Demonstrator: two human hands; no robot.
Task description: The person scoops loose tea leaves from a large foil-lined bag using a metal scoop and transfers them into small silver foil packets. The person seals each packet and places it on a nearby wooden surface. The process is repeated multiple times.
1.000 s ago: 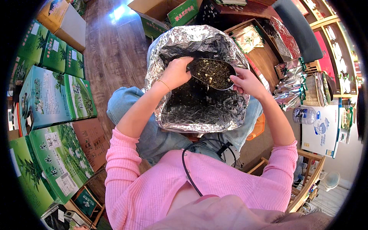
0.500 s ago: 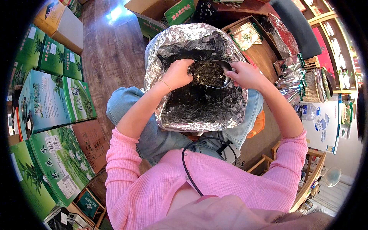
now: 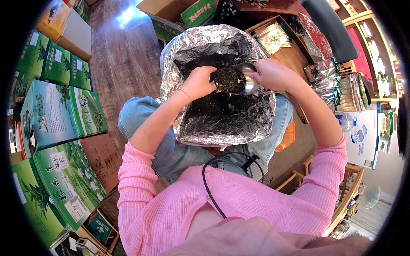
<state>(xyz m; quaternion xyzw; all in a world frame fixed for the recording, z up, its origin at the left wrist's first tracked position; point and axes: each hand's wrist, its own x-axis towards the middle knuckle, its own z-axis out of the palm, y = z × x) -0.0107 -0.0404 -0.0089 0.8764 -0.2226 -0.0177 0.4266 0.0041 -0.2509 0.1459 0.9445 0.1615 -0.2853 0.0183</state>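
Note:
My right hand [image 3: 273, 75] is closed round the handle of a metal scoop [image 3: 251, 80], tilted with its mouth toward my left hand. Dark dried leaves like loose tea [image 3: 229, 80], flecked with a few pale bits, lie in and at the mouth of the scoop. My left hand [image 3: 200, 83] has its fingers curled at the left edge of these leaves; what they grip, if anything, is hidden. Both hands are over a large foil-lined bag [image 3: 226, 138] standing open between my knees, with more dark leaves [image 3: 213, 115] inside.
Green and blue boxes [image 3: 51, 117] are stacked along the left, beside a wooden floor [image 3: 115, 64]. An open carton [image 3: 164, 8] stands beyond the bag. A tray of packets [image 3: 273, 38] and silver pouches [image 3: 320, 85] are at the right. A black cable [image 3: 209, 187] hangs down my front.
My right hand has risen slightly and turned, moving right and tilting the scoop. The leaves have shifted toward my left hand, which has hardly moved.

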